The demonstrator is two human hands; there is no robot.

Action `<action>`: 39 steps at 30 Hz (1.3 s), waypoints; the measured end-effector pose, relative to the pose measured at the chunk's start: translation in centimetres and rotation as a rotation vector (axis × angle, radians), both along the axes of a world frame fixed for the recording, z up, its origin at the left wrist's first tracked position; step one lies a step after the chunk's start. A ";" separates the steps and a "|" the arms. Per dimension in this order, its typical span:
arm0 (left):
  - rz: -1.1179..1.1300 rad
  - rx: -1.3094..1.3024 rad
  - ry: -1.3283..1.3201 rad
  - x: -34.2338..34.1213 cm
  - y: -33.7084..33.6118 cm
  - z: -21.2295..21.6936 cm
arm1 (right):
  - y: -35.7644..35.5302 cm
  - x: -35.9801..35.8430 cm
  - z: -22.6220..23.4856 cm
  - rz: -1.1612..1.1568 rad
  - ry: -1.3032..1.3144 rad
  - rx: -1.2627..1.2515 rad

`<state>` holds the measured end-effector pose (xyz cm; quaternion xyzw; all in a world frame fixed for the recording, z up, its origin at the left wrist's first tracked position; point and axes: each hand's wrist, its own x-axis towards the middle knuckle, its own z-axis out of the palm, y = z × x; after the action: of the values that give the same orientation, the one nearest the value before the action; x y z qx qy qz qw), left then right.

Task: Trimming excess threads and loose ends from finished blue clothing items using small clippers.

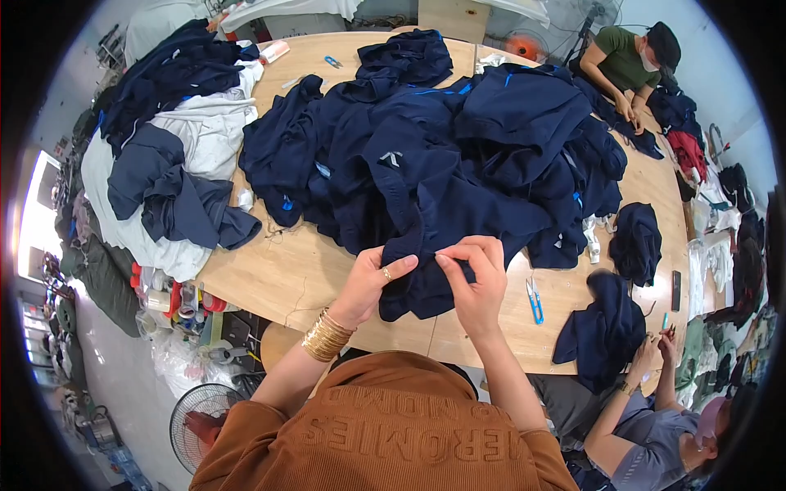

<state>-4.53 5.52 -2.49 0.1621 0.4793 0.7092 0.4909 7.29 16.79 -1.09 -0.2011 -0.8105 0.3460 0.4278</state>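
Note:
A navy garment (409,209) with a small pale logo lies spread before me, its near edge at the table's front. My left hand (372,278), with a ring and gold bangles at the wrist, pinches a ribbed part of that garment between thumb and fingers. Close beside it, my right hand (479,278) is closed in a pinch at the garment's edge; whether thread or cloth is between its fingertips is too small to tell. Blue-handled thread snips (535,301) lie on the table to the right of my right hand.
More navy garments (524,106) heap across the wooden table (270,274). White and grey cloth (192,123) is piled at left. Two co-workers handle dark cloth, one at far right (626,65), one at near right (655,438). A fan (205,421) stands below left. A black phone-like object (676,290) lies at right.

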 end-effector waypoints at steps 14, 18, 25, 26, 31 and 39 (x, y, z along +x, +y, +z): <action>0.011 0.035 -0.015 -0.1 -0.2 0.4 | 8.2 9.6 -12.2 -0.375 -0.365 -0.023; -0.003 0.009 0.028 0.1 0.2 0.4 | 8.1 15.5 -21.5 -0.801 -0.753 0.324; -0.002 0.032 -0.055 -0.3 0.3 0.5 | 8.9 18.6 -22.3 -0.560 -0.916 0.032; 0.003 0.020 -0.079 -0.3 0.3 0.5 | 9.0 18.5 -22.1 -0.624 -0.684 -0.119; -0.007 -0.003 -0.136 -0.2 0.4 1.2 | 7.7 13.6 -14.1 -0.286 -0.046 -0.726; -0.030 -0.006 -0.141 -0.4 0.0 1.8 | 1.4 5.0 0.0 0.129 -0.405 -0.195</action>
<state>-4.94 5.54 -0.68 0.1175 0.4432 0.7099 0.5346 12.31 18.20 -1.08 -0.2548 -0.8537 0.4017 0.2121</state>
